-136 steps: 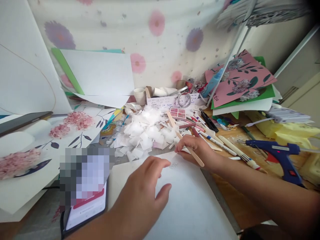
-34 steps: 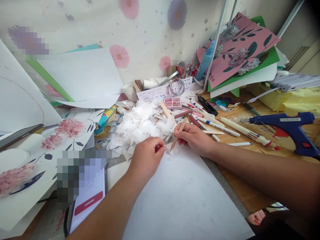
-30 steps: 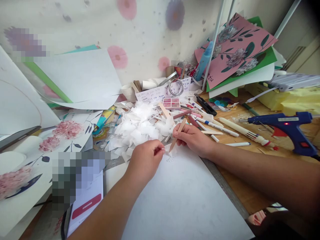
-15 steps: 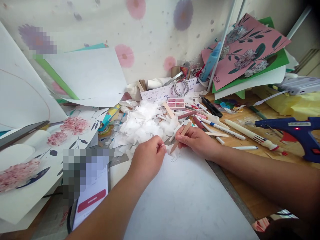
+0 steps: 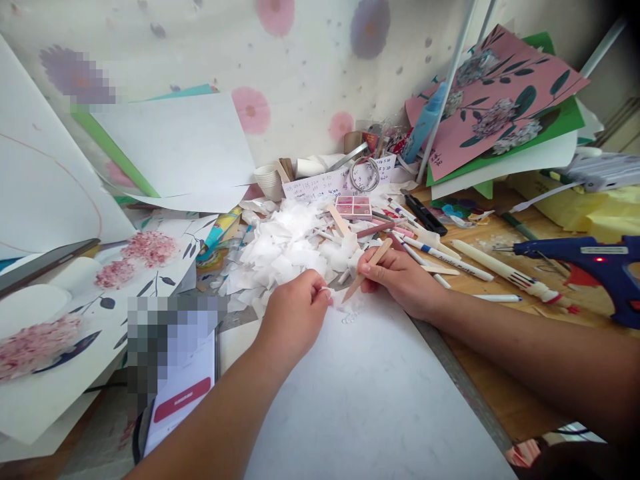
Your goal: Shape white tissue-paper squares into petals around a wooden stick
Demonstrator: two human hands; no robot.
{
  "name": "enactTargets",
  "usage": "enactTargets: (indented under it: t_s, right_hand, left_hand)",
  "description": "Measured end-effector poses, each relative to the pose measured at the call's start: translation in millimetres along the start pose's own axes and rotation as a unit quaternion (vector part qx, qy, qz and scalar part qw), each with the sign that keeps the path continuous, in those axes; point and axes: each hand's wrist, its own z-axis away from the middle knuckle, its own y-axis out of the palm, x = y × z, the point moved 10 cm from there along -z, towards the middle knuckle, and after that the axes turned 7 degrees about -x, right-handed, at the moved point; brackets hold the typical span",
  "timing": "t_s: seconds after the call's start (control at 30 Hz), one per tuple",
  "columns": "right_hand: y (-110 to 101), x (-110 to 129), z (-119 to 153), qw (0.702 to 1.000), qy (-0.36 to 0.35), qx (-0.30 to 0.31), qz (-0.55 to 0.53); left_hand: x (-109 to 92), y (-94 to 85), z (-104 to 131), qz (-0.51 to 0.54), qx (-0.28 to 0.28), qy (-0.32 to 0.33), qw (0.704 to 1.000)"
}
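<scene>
My left hand (image 5: 296, 308) is closed in a pinch, and a small white scrap of paper (image 5: 327, 292) pokes out at its fingertips. My right hand (image 5: 393, 275) grips a flat wooden craft stick (image 5: 367, 270), held at a slant with its lower end just above a white sheet (image 5: 360, 393). Small clear blobs (image 5: 349, 319) lie on the sheet under the stick's tip. Just beyond both hands is a heap of torn white paper pieces (image 5: 280, 250).
At the right lies a blue glue gun (image 5: 575, 252) with a red light on. Several markers (image 5: 463, 268) and a pink palette (image 5: 353, 207) surround the heap. A phone (image 5: 183, 387) and flower pictures (image 5: 150, 248) are on the left; paper cups (image 5: 269, 181) stand behind.
The craft stick's tip has shifted very slightly, and the whole view has moved a little. Both hands keep their holds at nearly the same place.
</scene>
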Motion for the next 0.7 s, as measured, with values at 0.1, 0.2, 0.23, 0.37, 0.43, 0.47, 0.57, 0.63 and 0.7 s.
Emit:
enactTargets:
  t_s: [0.1, 0.2, 0.23, 0.37, 0.43, 0.47, 0.57, 0.63, 0.7]
  right_hand:
    - [3, -1, 1, 1.000, 0.006, 0.014, -0.006]
    - [0, -1, 0, 1.000, 0.001, -0.003, -0.023]
    - [-2, -2, 0, 0.999, -0.001, -0.013, -0.030]
    - [-8, -7, 0, 0.998, 0.005, -0.030, -0.056]
    - [-7, -9, 1, 0.998, 0.014, -0.020, -0.060]
    - [-5, -9, 2, 0.998, 0.019, -0.012, -0.059]
    - [1, -7, 3, 0.999, 0.027, 0.009, -0.042]
    - [2, -7, 3, 0.999, 0.031, 0.005, -0.027]
    - [-2, -7, 2, 0.999, 0.032, -0.017, -0.015]
  left_hand:
    - [2, -0.2, -1, 0.016, -0.003, -0.003, 1.000]
    - [4, -5.2, -4, 0.030, -0.022, -0.007, 0.999]
    - [5, -7.7, -5, 0.033, -0.031, -0.009, 0.999]
    - [1, -14.9, -5, 0.026, -0.049, 0.000, 0.998]
    - [-5, -16.3, -3, 0.020, -0.051, 0.018, 0.998]
    - [-8, -16.6, -2, 0.018, -0.052, 0.027, 0.998]
    - [-13, -15.2, 0, 0.012, -0.049, 0.040, 0.998]
    - [-12, -11.2, 0, 0.011, -0.037, 0.039, 0.999]
    - [-11, -5.1, 1, 0.017, -0.017, 0.034, 0.999]
